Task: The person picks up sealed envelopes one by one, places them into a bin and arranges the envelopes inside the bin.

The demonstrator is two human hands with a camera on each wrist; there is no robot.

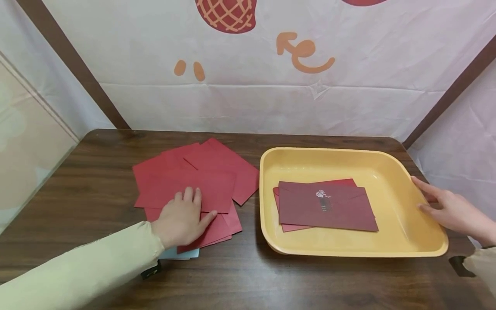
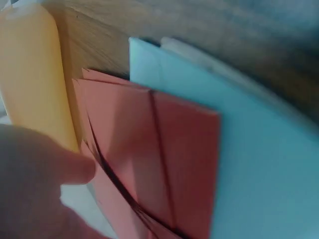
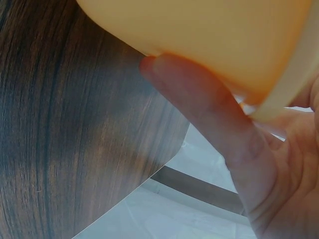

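Resting wide on red envelopes (image 1: 217, 189), left grip (image 1: 181, 221); holding yellow tray (image 1: 397, 206) by one end, right grip (image 1: 453, 211)

Both arms (image 1: 85, 263) stretch forward, well apart
The left grip (image 1: 182, 219) lies palm down, thumb spread; the right grip (image 1: 459, 213) pinches.

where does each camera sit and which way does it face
Head: on the head, facing forward and down at red envelopes and yellow tray; left hand, right hand, sleeves show.
Left wrist: on that wrist, facing red envelopes and light-blue paper; left hand partly shows.
Right wrist: on that wrist, facing the yellow tray's outside and tabletop; right hand partly shows.
Head and left wrist share the red envelopes.
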